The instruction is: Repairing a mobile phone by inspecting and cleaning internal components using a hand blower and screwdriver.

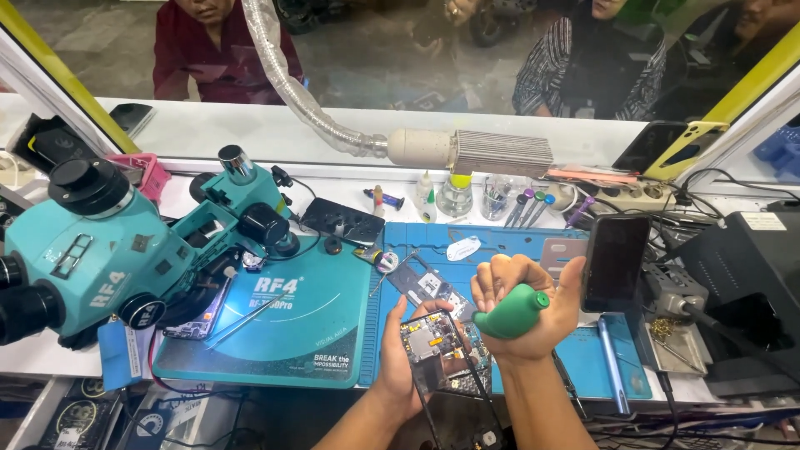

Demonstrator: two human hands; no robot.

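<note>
Head view showed the left hand (398,371) nearest, fingers clamped around the edges of an opened smartphone (440,367) with its circuit board bared, held just above the blue work mat (508,237). Beside it the right hand (525,304) had its fingers closed tight on a green rubber dust blower (510,312), nozzle aimed down at the board. A hard puff could probably scatter loose screws or lift a flex cable. Farther left stood a teal stereo microscope (100,250). The phone's lower end was cut off by the frame edge, and small board parts were too fine to make out.
</note>
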